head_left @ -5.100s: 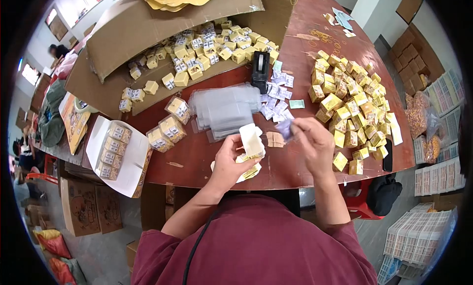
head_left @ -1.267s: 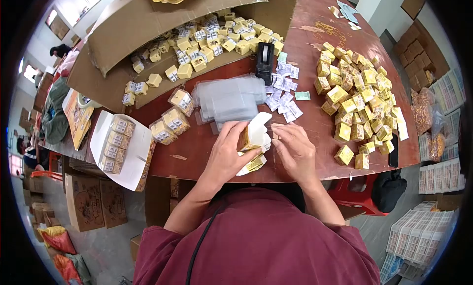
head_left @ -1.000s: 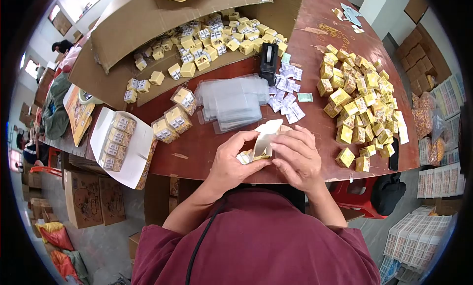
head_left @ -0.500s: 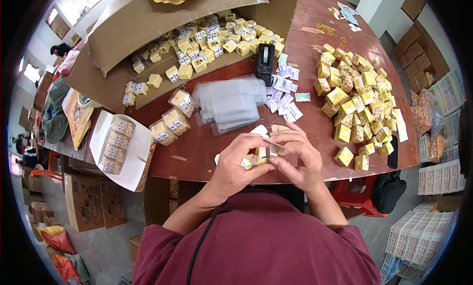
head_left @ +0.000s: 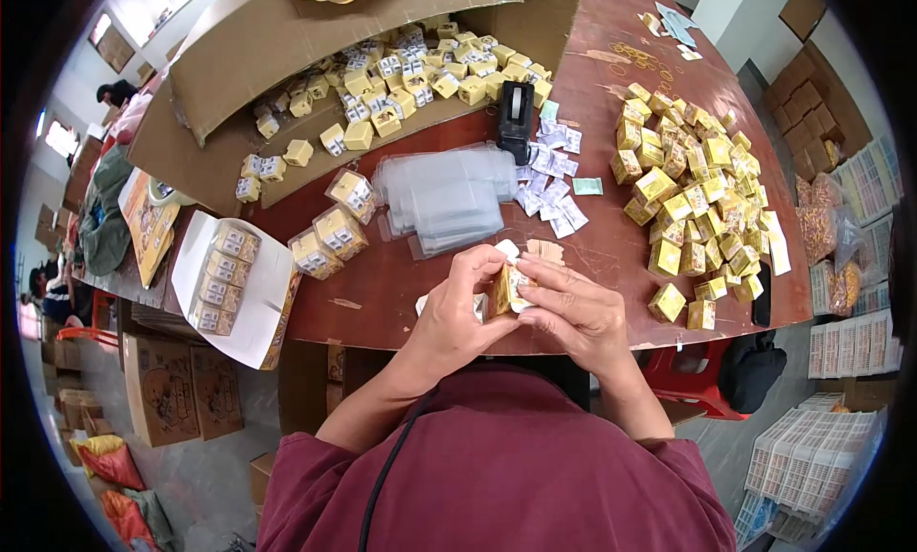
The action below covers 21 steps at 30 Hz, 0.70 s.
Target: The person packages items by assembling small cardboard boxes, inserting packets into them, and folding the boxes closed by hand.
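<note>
Between my hands is a small yellow box (head_left: 506, 289) with white flaps at its ends. My left hand (head_left: 457, 308) grips it from the left, fingers wrapped round it. My right hand (head_left: 576, 315) presses its fingertips against the right side of the same box. Partly hidden beneath my left hand lies another white and yellow piece of carton. Beyond my hands lie a stack of clear plastic sleeves (head_left: 444, 194) and several small white-purple sachets (head_left: 554, 203). A pile of closed yellow boxes (head_left: 702, 199) lies to the right.
A cardboard carton (head_left: 334, 70) on its side holds many small cream blocks. A black tape dispenser (head_left: 514, 122) stands beyond the sleeves. Wrapped packs (head_left: 334, 232) and an open white box (head_left: 258, 299) are at the left. A dark phone (head_left: 761, 294) lies at the right edge.
A sachet was in my right hand earlier; now that hand is on the box. The long white flap that stood up is folded down, and the box has turned between my hands.
</note>
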Available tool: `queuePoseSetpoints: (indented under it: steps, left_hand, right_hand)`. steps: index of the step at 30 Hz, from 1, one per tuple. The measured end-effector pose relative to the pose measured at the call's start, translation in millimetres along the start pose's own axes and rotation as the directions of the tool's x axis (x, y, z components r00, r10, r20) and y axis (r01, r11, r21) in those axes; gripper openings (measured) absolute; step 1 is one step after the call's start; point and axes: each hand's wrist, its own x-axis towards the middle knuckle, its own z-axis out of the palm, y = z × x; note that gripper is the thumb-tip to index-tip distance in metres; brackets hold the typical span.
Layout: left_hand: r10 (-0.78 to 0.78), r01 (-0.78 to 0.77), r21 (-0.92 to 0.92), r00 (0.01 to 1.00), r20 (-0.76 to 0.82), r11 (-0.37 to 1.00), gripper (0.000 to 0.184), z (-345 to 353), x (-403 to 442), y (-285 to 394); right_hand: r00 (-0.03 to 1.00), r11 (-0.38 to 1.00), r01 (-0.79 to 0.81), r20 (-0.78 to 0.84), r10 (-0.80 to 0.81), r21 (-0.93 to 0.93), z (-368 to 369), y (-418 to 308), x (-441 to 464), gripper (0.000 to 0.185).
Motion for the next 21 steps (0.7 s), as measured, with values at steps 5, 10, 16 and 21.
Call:
queuePoseSetpoints:
  steps: [5,10,16,21]
  left_hand:
    - [-0.091,0.093,-0.052,0.995,0.036,0.994,0.082,2,1,4]
    - [-0.102,0.105,-0.075,0.994,0.044,0.992,0.084,1,1,1]
    - [-0.132,0.135,-0.09,0.99,0.045,0.987,0.078,1,1,2]
    - [-0.194,0.201,-0.079,0.978,0.078,0.977,0.074,3,1,4]
  right_hand:
    - [0.993,0.995,-0.09,-0.069,0.093,0.045,2,-7,3,0.023]
    - [0.99,0.988,-0.134,-0.035,0.137,0.076,2,-4,4,0.021]
    - [0.999,0.997,0.045,0.018,-0.044,-0.057,2,0,5,0.023]
    - [0.96,0.932,0.256,0.185,-0.212,-0.258,-8,-7,8,0.03]
